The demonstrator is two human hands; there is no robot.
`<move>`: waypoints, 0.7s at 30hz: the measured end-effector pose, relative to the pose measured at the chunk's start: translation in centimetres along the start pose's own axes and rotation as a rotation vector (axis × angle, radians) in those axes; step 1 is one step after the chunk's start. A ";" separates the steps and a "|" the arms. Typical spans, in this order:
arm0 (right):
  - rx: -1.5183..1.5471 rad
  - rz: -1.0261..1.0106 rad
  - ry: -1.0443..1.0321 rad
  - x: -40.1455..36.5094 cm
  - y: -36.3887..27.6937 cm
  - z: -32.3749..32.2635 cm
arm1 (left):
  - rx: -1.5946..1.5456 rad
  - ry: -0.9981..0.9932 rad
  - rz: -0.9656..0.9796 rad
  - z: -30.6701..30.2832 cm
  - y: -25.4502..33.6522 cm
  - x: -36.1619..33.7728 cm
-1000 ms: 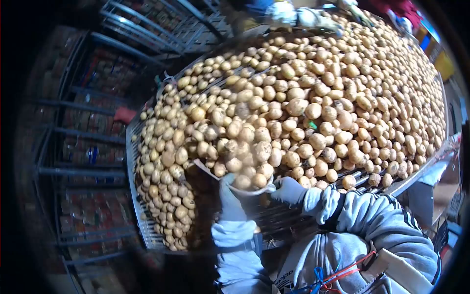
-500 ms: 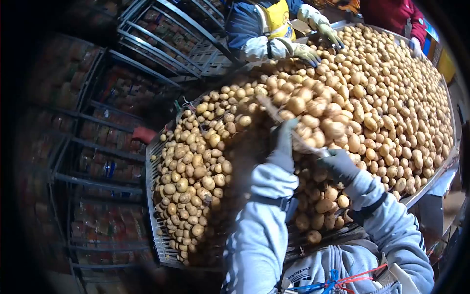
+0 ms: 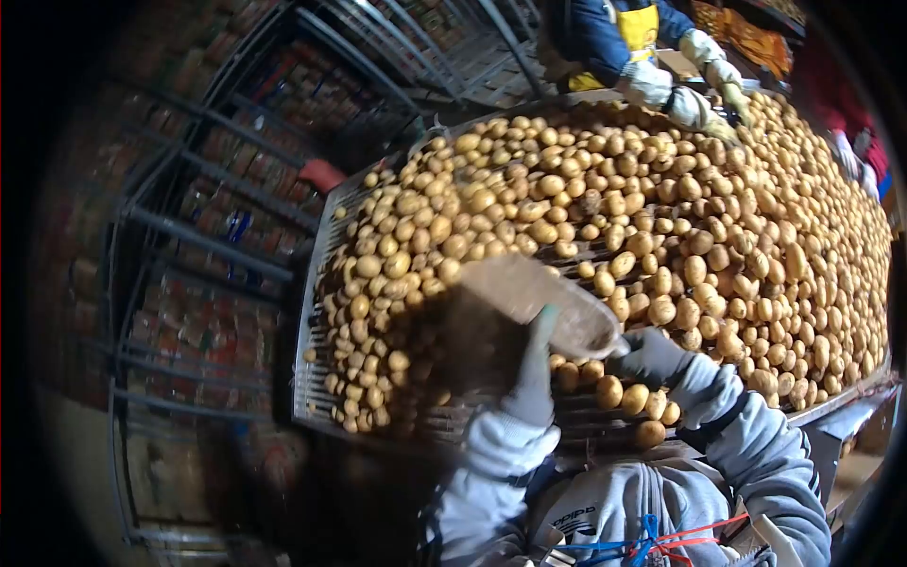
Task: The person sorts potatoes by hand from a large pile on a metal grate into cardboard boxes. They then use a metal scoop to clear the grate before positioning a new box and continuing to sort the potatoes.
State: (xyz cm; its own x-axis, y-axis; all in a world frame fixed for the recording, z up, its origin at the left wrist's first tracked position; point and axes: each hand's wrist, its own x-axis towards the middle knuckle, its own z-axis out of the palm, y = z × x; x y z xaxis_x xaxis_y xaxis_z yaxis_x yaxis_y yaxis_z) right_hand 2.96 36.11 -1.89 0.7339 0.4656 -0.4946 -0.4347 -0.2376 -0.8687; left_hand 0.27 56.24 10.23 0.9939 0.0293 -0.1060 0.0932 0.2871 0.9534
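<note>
A shallow scoop (image 3: 543,298), dusty and light brown, with no potatoes visible in it, is tilted over the slatted table. My left hand (image 3: 534,378), gloved, is pressed against the scoop's near side, its thumb up along the edge. My right hand (image 3: 650,357), also gloved, is closed round the scoop's handle end. Potatoes (image 3: 406,236) lie in a heap beyond and left of the scoop, and a larger mass of potatoes (image 3: 756,265) spreads to the right. A few loose potatoes (image 3: 633,397) rest on the bare slats (image 3: 586,430) near my body.
A person in blue sleeves and a yellow apron (image 3: 638,28) reaches gloved hands into the potatoes at the far side. Another person's red sleeve (image 3: 855,123) shows at the far right. Metal racks (image 3: 208,241) with packed goods stand left. The table's metal edge (image 3: 307,331) runs along the left.
The scoop, earlier seen over the middle among heaped potatoes, is now lower in view and tilted, with potatoes gone from it. More slats show beneath. The view has shifted.
</note>
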 end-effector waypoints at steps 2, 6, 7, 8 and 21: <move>-0.301 -0.080 -0.167 1.4 0.1 3.1 | 0.060 0.215 -0.004 -4.1 1.0 -6.0; -0.607 -0.196 -0.509 5.3 5.2 10.5 | 0.233 0.679 -0.129 -10.3 -2.1 -15.7; -0.615 -0.208 -0.571 5.3 5.5 12.2 | 0.272 0.766 -0.198 -11.7 -3.3 -17.2; -0.617 -0.213 -0.623 5.4 5.7 13.5 | 0.244 0.813 -0.243 -12.7 -5.1 -18.8; -0.433 -0.332 -0.645 13.5 7.7 20.3 | -0.112 0.919 0.026 -22.5 -9.7 -15.8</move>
State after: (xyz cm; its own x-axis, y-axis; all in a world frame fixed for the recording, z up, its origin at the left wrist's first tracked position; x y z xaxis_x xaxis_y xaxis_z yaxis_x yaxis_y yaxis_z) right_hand -1.12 57.89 -14.68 0.2894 0.9332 -0.2130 0.0861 -0.2471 -0.9652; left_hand -17.70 74.56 -3.74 0.5547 0.7709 -0.3130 0.0176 0.3653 0.9307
